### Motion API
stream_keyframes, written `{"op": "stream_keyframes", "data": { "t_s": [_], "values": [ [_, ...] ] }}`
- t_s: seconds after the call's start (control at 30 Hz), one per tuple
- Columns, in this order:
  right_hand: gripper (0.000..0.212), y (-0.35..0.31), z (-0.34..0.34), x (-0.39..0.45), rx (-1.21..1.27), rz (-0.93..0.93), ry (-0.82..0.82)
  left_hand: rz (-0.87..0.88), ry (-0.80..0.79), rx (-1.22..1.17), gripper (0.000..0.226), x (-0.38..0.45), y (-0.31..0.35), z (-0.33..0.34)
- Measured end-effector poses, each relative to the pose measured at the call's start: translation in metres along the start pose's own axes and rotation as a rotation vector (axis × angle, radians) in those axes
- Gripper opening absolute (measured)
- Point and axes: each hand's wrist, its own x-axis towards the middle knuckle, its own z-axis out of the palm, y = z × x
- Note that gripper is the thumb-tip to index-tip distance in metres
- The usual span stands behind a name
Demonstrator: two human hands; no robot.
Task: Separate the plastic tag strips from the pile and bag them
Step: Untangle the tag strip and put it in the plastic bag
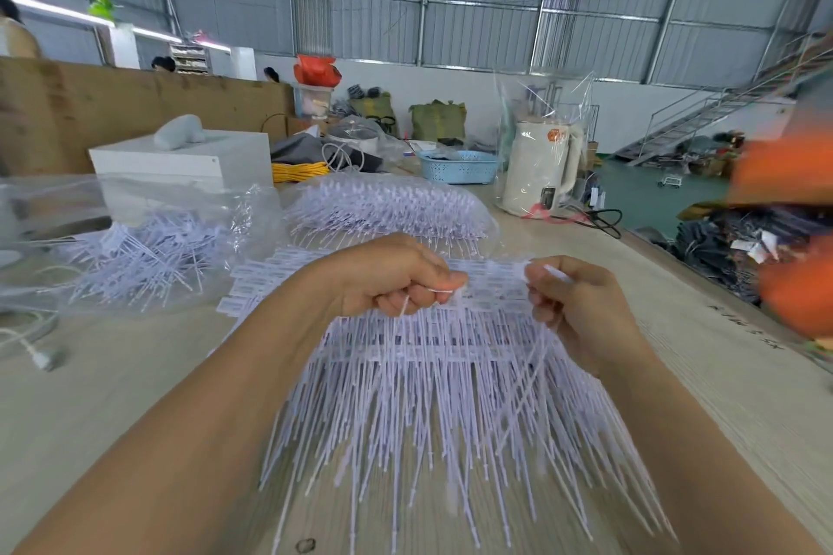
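The white, comb-like plastic tag strips [450,351], each a band of flat rectangular heads with long thin tails fanning out, are judged to be very light, flexible and springy; the tails look prone to tangling with neighbouring strips, and the smooth plastic may slip under a loose pinch. Hold is best taken along the head band, where the pieces are joined and stiffest, not on the loose tails. The left hand [396,279] has its fingers curled, pinching the head band of the top strips near its left end; the right hand [581,306] likewise pinches the band at its right end, fingers curled round it. The held strips sit above the near middle of the pale wooden surface [112,397], tails hanging toward the near edge, over further strips lying flat beneath. Toward the far edge lies a mound of strips inside a clear plastic bag [387,207]; toward the left edge a second open clear plastic bag [135,248] holds loose strips. Separation should proceed slowly so tails slide free without snagging.
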Motion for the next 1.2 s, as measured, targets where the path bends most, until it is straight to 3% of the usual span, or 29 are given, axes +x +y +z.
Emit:
{"op": "stream_keyframes", "data": {
  "t_s": [0.13, 0.23, 0.33, 0.47, 0.53, 0.63, 0.77, 0.9, 1.2],
  "values": [
    [0.017, -0.013, 0.008, -0.003, 0.339, 0.185, -0.185, 0.021, 0.013, 0.11, 0.021, -0.002, -0.003, 0.002],
    [0.019, -0.013, 0.021, -0.012, 0.093, 0.139, -0.29, 0.016, 0.003, 0.201, 0.025, -0.002, 0.001, 0.008],
    [0.016, -0.008, 0.033, -0.019, -0.207, 0.02, -0.279, 0.032, 0.007, 0.342, 0.033, -0.001, 0.003, 0.012],
    [0.015, -0.006, 0.038, -0.021, -0.234, 0.02, -0.25, 0.074, 0.048, 0.477, 0.012, 0.0, 0.002, 0.013],
    [0.012, -0.004, 0.041, -0.022, -0.142, 0.057, -0.255, 0.095, 0.1, 0.46, 0.026, 0.003, -0.001, 0.013],
    [0.013, -0.002, 0.041, -0.019, -0.201, -0.063, -0.19, 0.124, 0.168, 0.305, 0.041, 0.008, -0.005, 0.012],
    [0.015, -0.001, 0.034, -0.014, -0.146, -0.141, -0.115, 0.146, 0.266, 0.089, 0.007, 0.011, -0.007, 0.005],
    [0.01, 0.005, 0.037, -0.012, -0.143, -0.097, -0.18, 0.159, 0.311, 0.228, 0.013, 0.011, -0.01, 0.005],
    [0.018, 0.009, 0.035, -0.01, -0.273, -0.092, -0.15, 0.18, 0.348, 0.13, 0.007, 0.015, -0.008, 0.015]
  ]
}}
